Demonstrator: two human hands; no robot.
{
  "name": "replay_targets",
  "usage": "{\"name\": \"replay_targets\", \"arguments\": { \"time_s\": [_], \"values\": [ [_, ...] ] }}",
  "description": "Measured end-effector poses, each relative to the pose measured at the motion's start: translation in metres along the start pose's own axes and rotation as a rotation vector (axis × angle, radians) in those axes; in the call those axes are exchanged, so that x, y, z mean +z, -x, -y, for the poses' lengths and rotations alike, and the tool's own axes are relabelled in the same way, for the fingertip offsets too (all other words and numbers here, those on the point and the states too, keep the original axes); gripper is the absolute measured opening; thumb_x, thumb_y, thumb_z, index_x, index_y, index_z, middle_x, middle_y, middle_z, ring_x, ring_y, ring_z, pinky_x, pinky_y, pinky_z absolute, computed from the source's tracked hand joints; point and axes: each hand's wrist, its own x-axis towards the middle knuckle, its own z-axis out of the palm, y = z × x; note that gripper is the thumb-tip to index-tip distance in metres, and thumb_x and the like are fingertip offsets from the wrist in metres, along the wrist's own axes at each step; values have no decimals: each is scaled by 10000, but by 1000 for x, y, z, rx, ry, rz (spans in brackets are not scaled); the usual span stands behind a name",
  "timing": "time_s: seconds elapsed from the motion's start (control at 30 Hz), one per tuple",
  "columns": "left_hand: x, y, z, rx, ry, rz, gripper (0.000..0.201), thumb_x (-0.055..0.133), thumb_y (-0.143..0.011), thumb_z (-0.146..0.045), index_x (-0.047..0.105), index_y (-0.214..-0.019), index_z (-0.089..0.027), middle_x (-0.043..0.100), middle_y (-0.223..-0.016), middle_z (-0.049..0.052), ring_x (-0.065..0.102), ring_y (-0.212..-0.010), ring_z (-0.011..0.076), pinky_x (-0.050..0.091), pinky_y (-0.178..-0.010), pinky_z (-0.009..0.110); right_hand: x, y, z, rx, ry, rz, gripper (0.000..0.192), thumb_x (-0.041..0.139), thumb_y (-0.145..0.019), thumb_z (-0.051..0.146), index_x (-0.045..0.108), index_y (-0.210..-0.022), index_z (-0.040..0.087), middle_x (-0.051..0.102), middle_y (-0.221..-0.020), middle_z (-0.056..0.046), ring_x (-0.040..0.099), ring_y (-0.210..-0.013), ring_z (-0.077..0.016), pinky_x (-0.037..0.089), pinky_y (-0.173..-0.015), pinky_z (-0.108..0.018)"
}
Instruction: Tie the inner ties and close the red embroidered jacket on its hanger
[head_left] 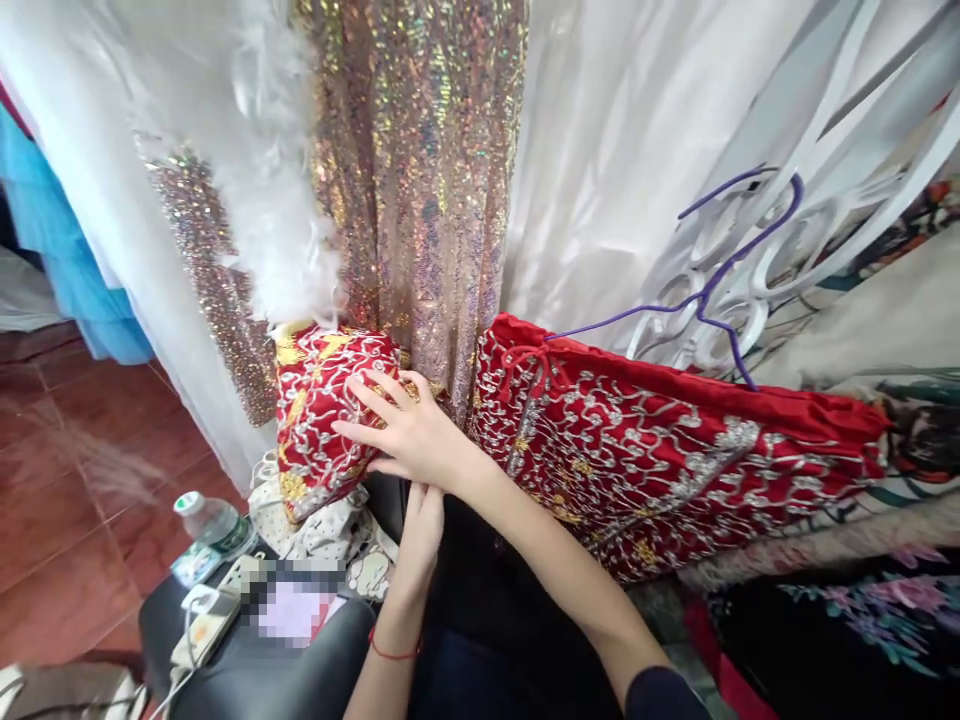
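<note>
A folded red garment [330, 410] with silver and gold embroidery stands bundled in front of me, above a black seat. My right hand [409, 430] lies against its right side, fingers spread. Below it, my left hand [425, 520] reaches up with a red string round the wrist; its fingers are hidden behind the right hand, so I cannot see what they grip. To the right, a matching red embroidered skirt [637, 450] with a drawstring waist hangs from a purple hanger [701, 295].
Sequinned fabric [427, 150] and white feathers [281, 180] hang behind the bundle. On the left of the seat [300, 680] are a plastic bottle [214, 522], a power strip [214, 610] and crumpled patterned cloth [322, 535]. White scrolled metalwork [780, 240] rises at the right.
</note>
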Motion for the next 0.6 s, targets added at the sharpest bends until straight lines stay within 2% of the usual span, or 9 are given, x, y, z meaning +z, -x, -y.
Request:
{"name": "replay_targets", "arguments": {
  "time_s": [0.07,0.1,0.17,0.23,0.43,0.53,0.6],
  "values": [
    [-5,-1,-6,-86,99,-26,362,705,-808,-440,630,-1084,-219,730,-1093,88,703,-1055,238,572,-853,353,14,-15,2,-33,-19,33,243,629,-948,376,680,-1139,236,535,-1494,-118,395,-1407,-318,296,-1120,-553],
    [-6,-2,-11,-113,145,-42,370,702,-803,-436,612,-1079,-205,731,-1061,80,712,-993,220,569,-826,344,19,-18,2,-25,-40,30,218,596,-968,381,690,-1084,222,574,-1452,-113,417,-1390,-307,296,-1117,-537],
    [-8,-4,-22,-93,218,-96,363,700,-789,-425,595,-1038,-183,725,-1013,68,709,-896,184,552,-785,317,25,-20,3,34,-98,1,237,547,-997,388,690,-1068,214,635,-1368,-105,462,-1344,-281,318,-1085,-490],
    [-10,-7,-33,-41,290,-157,358,686,-789,-439,608,-1019,-175,720,-1038,76,703,-909,170,537,-796,297,23,-18,7,122,-154,-31,229,524,-1011,363,688,-1074,217,665,-1310,-93,496,-1297,-259,339,-1037,-447],
    [-10,-9,-55,44,417,-200,413,599,-867,-496,635,-1157,-204,701,-1195,106,672,-1108,196,534,-900,304,-7,-7,25,330,-346,-104,184,510,-1011,281,672,-1012,194,736,-1073,-59,622,-1007,-191,413,-896,-332],
    [-5,-6,-61,224,358,-278,404,602,-885,-445,584,-1244,-261,625,-1365,71,608,-1238,187,512,-997,316,-28,0,29,397,-486,-261,185,491,-1015,304,642,-973,207,728,-996,-30,637,-896,-162,453,-827,-286],
    [-1,-3,-64,364,282,-336,393,630,-871,-395,578,-1238,-264,620,-1369,57,604,-1229,177,486,-1037,309,-44,6,30,450,-527,-382,215,483,-1015,345,608,-904,210,694,-881,-3,608,-770,-142,457,-751,-267]
  ]
}}
